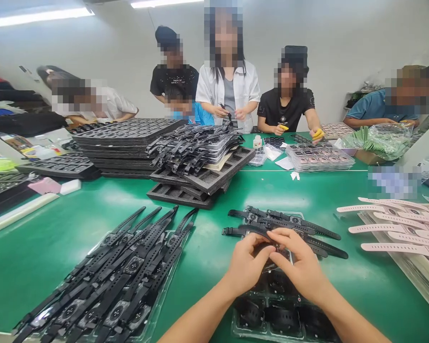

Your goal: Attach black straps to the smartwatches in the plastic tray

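Observation:
My left hand and my right hand meet over a clear plastic tray near the front edge. Their fingers are curled around a black watch, which is mostly hidden between them. In the tray's compartments lie coiled black watch straps. Just beyond my hands, several black watches with straps stretched out rest on another clear tray. To the left, a large group of black watches lies slantwise on a clear tray, their round sensor backs facing up.
Pink-strapped watches lie on stacked trays at the right. Behind stand piled black foam trays, with more black watches on a tilted stack. Several people sit or stand along the far side of the green table.

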A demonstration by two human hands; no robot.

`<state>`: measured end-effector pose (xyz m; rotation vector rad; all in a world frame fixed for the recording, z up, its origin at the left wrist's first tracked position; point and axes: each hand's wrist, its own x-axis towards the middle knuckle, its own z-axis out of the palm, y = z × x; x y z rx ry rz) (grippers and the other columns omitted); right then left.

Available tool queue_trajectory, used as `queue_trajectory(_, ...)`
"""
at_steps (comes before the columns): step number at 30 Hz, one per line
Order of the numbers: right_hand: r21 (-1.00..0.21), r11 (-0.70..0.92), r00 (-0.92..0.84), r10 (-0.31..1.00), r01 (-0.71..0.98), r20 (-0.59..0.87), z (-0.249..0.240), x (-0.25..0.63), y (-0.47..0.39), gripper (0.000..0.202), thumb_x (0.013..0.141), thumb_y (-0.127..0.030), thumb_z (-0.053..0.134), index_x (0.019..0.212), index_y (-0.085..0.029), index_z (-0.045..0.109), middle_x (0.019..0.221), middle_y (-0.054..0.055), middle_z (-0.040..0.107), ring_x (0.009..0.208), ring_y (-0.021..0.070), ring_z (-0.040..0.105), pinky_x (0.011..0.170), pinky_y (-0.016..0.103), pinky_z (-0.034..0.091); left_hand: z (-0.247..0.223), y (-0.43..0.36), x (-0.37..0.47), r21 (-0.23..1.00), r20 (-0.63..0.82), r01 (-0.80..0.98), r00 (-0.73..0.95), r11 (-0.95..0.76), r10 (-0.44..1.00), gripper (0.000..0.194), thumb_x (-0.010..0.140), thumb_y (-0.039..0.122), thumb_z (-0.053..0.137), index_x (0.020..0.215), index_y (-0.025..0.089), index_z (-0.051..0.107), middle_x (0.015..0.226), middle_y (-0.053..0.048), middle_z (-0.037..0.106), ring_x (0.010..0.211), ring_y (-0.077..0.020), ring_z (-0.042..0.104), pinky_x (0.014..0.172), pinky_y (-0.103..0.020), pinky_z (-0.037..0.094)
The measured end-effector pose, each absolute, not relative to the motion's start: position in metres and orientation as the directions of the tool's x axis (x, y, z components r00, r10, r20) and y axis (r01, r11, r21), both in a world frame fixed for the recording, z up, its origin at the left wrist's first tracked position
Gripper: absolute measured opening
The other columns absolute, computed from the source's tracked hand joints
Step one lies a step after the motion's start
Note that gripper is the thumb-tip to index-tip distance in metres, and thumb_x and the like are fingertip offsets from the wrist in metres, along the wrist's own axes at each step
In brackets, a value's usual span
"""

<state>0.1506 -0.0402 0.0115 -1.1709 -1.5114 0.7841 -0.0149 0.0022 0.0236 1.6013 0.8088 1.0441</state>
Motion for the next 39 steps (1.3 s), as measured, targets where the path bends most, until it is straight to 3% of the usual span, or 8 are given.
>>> queue_trajectory(6, -0.923, 0.187, 0.006, 0.980, 0.336, 0.201, 0.020, 0.153, -0.041, 0.044, 0.088, -0.028, 0.068, 0.131, -0.033, 0.063, 0.094, 0.000, 0.069, 0.089, 0.0218, 0.064, 0.088, 0.037, 0.051, 0.024, 0.008, -0.015, 0.938, 0.072, -0.341, 0.361, 0.060, 0.930, 0.043, 0.076, 0.038, 0.084, 0.103, 0.019, 0.058, 0.093, -0.004, 0.070, 0.092, -0.0181, 0.066, 0.085, -0.029, 0.052)
queue_trajectory(10, -0.909, 0.140, -0.059, 0.990, 0.393, 0.127, 0.027, 0.153, -0.045, 0.047, 0.082, -0.022, 0.067, 0.128, -0.031, 0.061, 0.095, -0.001, 0.065, 0.090, 0.0209, 0.062, 0.084, 0.033, 0.050, 0.024, 0.005, -0.019, 0.961, 0.122, -0.277, 0.448, 0.007, 0.886, 0.042, 0.083, 0.046, 0.077, 0.107, 0.019, 0.056, 0.098, -0.005, 0.067, 0.095, -0.0193, 0.063, 0.086, -0.030, 0.050)
queue_trajectory(13, -0.910, 0.166, -0.055, 0.986, 0.381, 0.157, 0.024, 0.151, -0.045, 0.026, 0.083, -0.025, 0.069, 0.108, -0.027, 0.066, 0.092, -0.001, 0.066, 0.087, 0.0207, 0.061, 0.080, 0.031, 0.049, 0.027, 0.000, -0.023, 0.980, 0.182, -0.176, 0.606, -0.093, 0.774, 0.038, 0.095, 0.049, 0.060, 0.117, 0.020, 0.054, 0.109, -0.008, 0.063, 0.104, -0.0213, 0.060, 0.093, -0.034, 0.048)
queue_trajectory(18, -0.981, 0.171, 0.156, 0.970, 0.092, 0.184, 0.009, 0.154, -0.038, 0.017, 0.086, -0.037, 0.071, 0.084, -0.023, 0.063, 0.081, 0.001, 0.067, 0.076, 0.0190, 0.061, 0.070, 0.028, 0.050, 0.028, 0.005, -0.029, 0.979, 0.188, -0.047, 0.571, -0.197, 0.799, 0.062, 0.084, 0.034, 0.072, 0.138, 0.026, 0.043, 0.127, -0.009, 0.056, 0.118, -0.0256, 0.052, 0.100, -0.038, 0.044)
queue_trajectory(24, -0.991, 0.124, 0.211, 0.971, -0.050, 0.111, 0.005, 0.161, -0.033, 0.025, 0.081, -0.043, 0.079, 0.093, -0.023, 0.068, 0.089, 0.003, 0.071, 0.081, 0.0200, 0.065, 0.074, 0.028, 0.054, 0.030, 0.014, -0.026, 0.976, 0.064, 0.146, 0.525, -0.164, 0.849, 0.027, 0.082, 0.027, 0.069, 0.108, 0.021, 0.074, 0.096, -0.006, 0.068, 0.088, -0.0214, 0.059, 0.080, -0.033, 0.046)
queue_trajectory(28, -0.994, 0.098, 0.101, 0.990, 0.057, 0.103, 0.008, 0.160, -0.033, 0.023, 0.084, -0.041, 0.075, 0.098, -0.023, 0.074, 0.098, 0.004, 0.074, 0.093, 0.0230, 0.067, 0.086, 0.031, 0.053, 0.028, 0.014, -0.025, 0.983, 0.105, 0.086, 0.456, -0.161, 0.884, 0.033, 0.081, 0.026, 0.068, 0.114, 0.023, 0.075, 0.086, -0.004, 0.065, 0.084, -0.0200, 0.057, 0.076, -0.031, 0.046)
queue_trajectory(35, -0.981, 0.146, 0.084, 0.984, 0.127, 0.157, 0.004, 0.159, -0.033, 0.017, 0.090, -0.040, 0.070, 0.091, -0.023, 0.071, 0.087, 0.002, 0.071, 0.081, 0.0190, 0.064, 0.074, 0.027, 0.053, 0.030, 0.013, -0.024, 0.961, 0.109, 0.179, 0.452, -0.209, 0.886, 0.029, 0.077, 0.025, 0.073, 0.105, 0.024, 0.078, 0.079, -0.002, 0.064, 0.079, -0.0182, 0.056, 0.075, -0.029, 0.044)
queue_trajectory(39, -0.938, 0.303, 0.120, 0.938, 0.167, 0.325, 0.001, 0.157, -0.036, 0.032, 0.096, -0.033, 0.061, 0.128, -0.030, 0.059, 0.111, 0.004, 0.068, 0.083, 0.0172, 0.064, 0.075, 0.029, 0.055, 0.031, 0.014, -0.025, 0.951, 0.099, 0.216, 0.462, -0.220, 0.881, 0.024, 0.082, 0.030, 0.071, 0.103, 0.022, 0.078, 0.081, -0.002, 0.066, 0.077, -0.0178, 0.058, 0.074, -0.029, 0.044)
